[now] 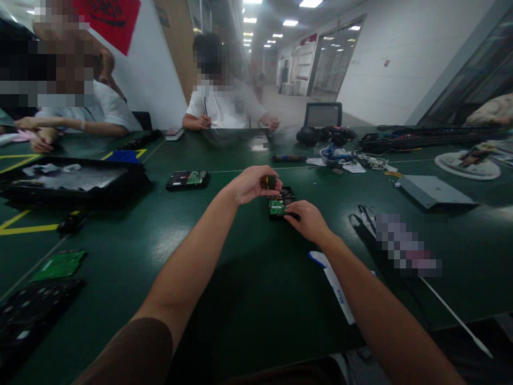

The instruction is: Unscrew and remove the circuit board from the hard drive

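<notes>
A hard drive (276, 215) with a green circuit board (276, 205) lies on the table in front of me, between my hands. My left hand (252, 184) is closed above its far end, gripping what looks like a short screwdriver (271, 183) with a dark and yellow handle. Its tip cannot be made out. At the drive's near right edge, my right hand (308, 218) is pinched around a slim black tool (294, 216), whose exact kind is unclear. The right fingers touch or nearly touch the circuit board's side.
Another hard drive (187, 179) lies to the left, near a black tray (72, 182). A loose green board (59, 266) is at far left. Right of me are a blue-white packet (336, 289), a metal box (436, 191) and cables (420, 138). Co-workers sit across the table.
</notes>
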Action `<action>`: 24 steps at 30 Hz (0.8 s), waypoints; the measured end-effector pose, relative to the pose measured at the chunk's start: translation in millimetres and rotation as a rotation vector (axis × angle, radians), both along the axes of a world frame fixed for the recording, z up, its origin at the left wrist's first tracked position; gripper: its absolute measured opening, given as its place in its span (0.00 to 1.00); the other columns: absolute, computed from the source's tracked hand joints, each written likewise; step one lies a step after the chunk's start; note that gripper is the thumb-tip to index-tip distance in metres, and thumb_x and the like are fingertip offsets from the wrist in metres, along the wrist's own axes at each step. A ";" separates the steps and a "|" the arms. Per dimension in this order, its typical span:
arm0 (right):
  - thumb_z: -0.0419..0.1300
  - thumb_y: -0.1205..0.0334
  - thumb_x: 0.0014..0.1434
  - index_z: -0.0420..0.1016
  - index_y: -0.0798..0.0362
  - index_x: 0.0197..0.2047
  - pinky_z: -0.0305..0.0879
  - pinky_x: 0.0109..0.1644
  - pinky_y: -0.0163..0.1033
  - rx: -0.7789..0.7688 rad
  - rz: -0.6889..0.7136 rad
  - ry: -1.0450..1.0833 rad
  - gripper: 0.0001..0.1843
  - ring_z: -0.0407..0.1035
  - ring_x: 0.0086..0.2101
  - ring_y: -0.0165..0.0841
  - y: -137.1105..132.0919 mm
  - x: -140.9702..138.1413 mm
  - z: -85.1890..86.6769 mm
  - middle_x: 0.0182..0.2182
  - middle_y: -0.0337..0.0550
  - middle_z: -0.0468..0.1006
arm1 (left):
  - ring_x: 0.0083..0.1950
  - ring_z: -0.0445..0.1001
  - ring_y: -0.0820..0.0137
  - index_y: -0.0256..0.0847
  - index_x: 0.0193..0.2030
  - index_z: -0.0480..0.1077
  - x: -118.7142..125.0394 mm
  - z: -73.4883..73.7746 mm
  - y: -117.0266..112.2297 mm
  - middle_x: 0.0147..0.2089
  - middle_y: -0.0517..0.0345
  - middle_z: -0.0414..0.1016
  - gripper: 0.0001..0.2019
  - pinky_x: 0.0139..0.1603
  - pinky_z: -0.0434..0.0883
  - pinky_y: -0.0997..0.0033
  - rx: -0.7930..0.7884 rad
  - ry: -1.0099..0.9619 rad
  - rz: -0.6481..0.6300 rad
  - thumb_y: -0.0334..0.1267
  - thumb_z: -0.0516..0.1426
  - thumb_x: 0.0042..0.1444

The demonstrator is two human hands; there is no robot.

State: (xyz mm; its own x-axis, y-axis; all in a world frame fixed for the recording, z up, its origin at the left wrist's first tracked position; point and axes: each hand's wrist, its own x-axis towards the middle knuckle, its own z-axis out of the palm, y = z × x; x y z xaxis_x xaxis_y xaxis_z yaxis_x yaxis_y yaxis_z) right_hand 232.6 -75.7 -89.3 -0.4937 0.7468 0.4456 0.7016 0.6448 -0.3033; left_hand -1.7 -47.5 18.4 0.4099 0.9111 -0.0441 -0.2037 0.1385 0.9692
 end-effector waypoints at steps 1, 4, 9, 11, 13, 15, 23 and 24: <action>0.66 0.60 0.63 0.82 0.49 0.47 0.71 0.57 0.54 0.000 0.000 -0.005 0.09 0.76 0.50 0.43 0.0 0.1 0.2 0.48 0.46 0.84 | 0.39 0.76 0.66 0.35 0.35 0.74 -0.7 -0.2 0.8 0.37 0.48 0.78 0.06 0.40 0.76 0.66 0.030 0.028 0.013 0.36 0.59 0.56; 0.65 0.60 0.64 0.82 0.50 0.47 0.71 0.58 0.53 0.005 0.000 -0.018 0.09 0.76 0.50 0.43 0.1 0.2 0.6 0.48 0.48 0.84 | 0.39 0.74 0.68 0.34 0.35 0.78 -2.6 0.2 2.2 0.38 0.48 0.76 0.09 0.32 0.71 0.72 0.131 0.128 0.068 0.38 0.59 0.55; 0.65 0.59 0.64 0.82 0.51 0.47 0.71 0.58 0.53 0.005 -0.003 -0.015 0.10 0.76 0.50 0.43 -0.2 0.1 -0.1 0.48 0.48 0.84 | 0.39 0.74 0.68 0.33 0.40 0.79 0.0 3.6 -2.9 0.39 0.47 0.77 0.11 0.34 0.71 0.71 0.126 0.148 0.035 0.39 0.59 0.57; 0.65 0.59 0.64 0.82 0.50 0.47 0.71 0.57 0.53 0.005 0.000 -0.010 0.10 0.76 0.50 0.43 -0.4 0.1 -0.4 0.48 0.48 0.84 | 0.38 0.75 0.67 0.34 0.41 0.77 3.0 4.6 -6.1 0.36 0.48 0.77 0.10 0.36 0.72 0.69 0.078 0.107 -0.008 0.38 0.59 0.58; 0.65 0.60 0.64 0.82 0.50 0.47 0.71 0.57 0.53 0.006 0.001 -0.005 0.10 0.76 0.50 0.43 -0.5 0.1 -0.6 0.48 0.48 0.84 | 0.38 0.76 0.66 0.34 0.40 0.75 5.6 4.6 -7.9 0.35 0.48 0.78 0.07 0.39 0.74 0.66 0.028 0.045 -0.025 0.36 0.59 0.58; 0.65 0.60 0.64 0.82 0.50 0.47 0.71 0.57 0.53 0.006 0.001 -0.003 0.09 0.76 0.50 0.43 -0.5 -0.1 -0.7 0.48 0.48 0.84 | 0.39 0.77 0.66 0.35 0.37 0.73 6.7 3.7 -7.5 0.35 0.48 0.78 0.04 0.42 0.75 0.63 0.009 -0.001 -0.007 0.34 0.59 0.57; 0.66 0.60 0.64 0.82 0.51 0.47 0.72 0.58 0.52 0.000 -0.001 -0.010 0.09 0.76 0.50 0.43 -0.5 -0.9 0.6 0.48 0.48 0.84 | 0.38 0.70 0.71 0.33 0.37 0.79 0.8 -1.2 2.0 0.39 0.49 0.73 0.08 0.32 0.72 0.73 0.167 0.108 0.082 0.35 0.59 0.58; 0.66 0.60 0.64 0.82 0.51 0.47 0.72 0.57 0.52 -0.002 -0.002 -0.009 0.09 0.76 0.50 0.43 -0.5 -1.0 0.8 0.48 0.48 0.84 | 0.38 0.70 0.71 0.33 0.38 0.79 0.8 -0.8 1.4 0.39 0.49 0.73 0.09 0.33 0.72 0.73 0.167 0.113 0.076 0.36 0.59 0.58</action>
